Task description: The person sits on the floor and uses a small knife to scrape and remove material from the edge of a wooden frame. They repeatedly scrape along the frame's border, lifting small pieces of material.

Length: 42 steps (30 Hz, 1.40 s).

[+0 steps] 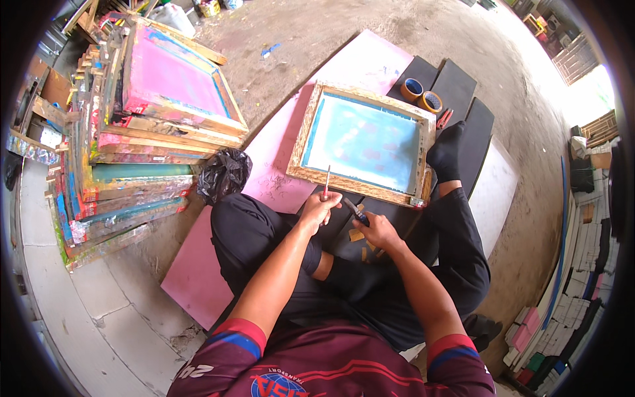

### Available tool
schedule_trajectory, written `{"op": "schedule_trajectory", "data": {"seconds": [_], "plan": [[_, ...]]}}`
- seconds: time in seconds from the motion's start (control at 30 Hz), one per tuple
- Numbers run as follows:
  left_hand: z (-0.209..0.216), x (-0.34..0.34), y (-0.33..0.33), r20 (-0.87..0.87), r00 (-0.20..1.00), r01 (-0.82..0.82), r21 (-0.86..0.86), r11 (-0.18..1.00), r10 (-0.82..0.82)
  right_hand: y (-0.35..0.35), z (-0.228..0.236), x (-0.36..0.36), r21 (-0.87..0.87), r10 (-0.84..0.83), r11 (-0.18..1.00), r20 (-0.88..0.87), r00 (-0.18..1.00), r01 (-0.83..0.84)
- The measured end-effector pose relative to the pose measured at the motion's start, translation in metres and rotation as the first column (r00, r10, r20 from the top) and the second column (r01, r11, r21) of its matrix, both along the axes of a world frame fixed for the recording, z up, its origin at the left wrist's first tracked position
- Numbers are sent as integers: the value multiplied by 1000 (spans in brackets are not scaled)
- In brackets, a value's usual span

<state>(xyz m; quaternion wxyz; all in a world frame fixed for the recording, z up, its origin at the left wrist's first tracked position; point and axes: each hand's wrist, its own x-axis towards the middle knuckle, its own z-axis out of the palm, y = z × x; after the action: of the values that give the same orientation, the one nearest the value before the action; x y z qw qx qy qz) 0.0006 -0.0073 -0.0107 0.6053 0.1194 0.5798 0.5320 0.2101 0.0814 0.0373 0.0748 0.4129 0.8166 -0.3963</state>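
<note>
My left hand (319,210) is closed around a slim pointed tool (327,179) with a reddish lower part. Its tip stands up against the near edge of the screen-printing frame (303,135), though contact is unclear. In my right hand (379,231) is a dark-handled tool with a short flat end (354,210), perhaps a cutter knife, angled toward the left hand. The frame is wood with light-blue mesh (364,139) and lies flat just beyond both hands. Small tan scraps (356,235) lie below the right hand.
Two rolls of tape (430,102) and red-handled pliers (444,119) sit right of the frame on dark boards (456,83). A pink board (278,155) lies underneath at left. Stacked printing frames (175,76) and a black plastic bag (225,175) stand left. My socked foot (448,151) is beside the frame.
</note>
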Motion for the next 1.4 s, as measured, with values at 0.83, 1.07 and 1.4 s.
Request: {"op": "schedule_trajectory", "data": {"seconds": [0.83, 1.07, 1.4], "plan": [[-38, -60, 5, -43, 413, -886, -248, 391, 910, 50, -18, 15, -688, -235, 684, 107, 966, 243], [-31, -50, 7, -77, 466, -865, -247, 436, 881, 75, 0, 7, -772, -200, 573, 192, 961, 274], [-31, -37, 10, -89, 527, -842, -189, 505, 845, 54, -28, 8, -259, -77, 957, 210, 975, 132]]}}
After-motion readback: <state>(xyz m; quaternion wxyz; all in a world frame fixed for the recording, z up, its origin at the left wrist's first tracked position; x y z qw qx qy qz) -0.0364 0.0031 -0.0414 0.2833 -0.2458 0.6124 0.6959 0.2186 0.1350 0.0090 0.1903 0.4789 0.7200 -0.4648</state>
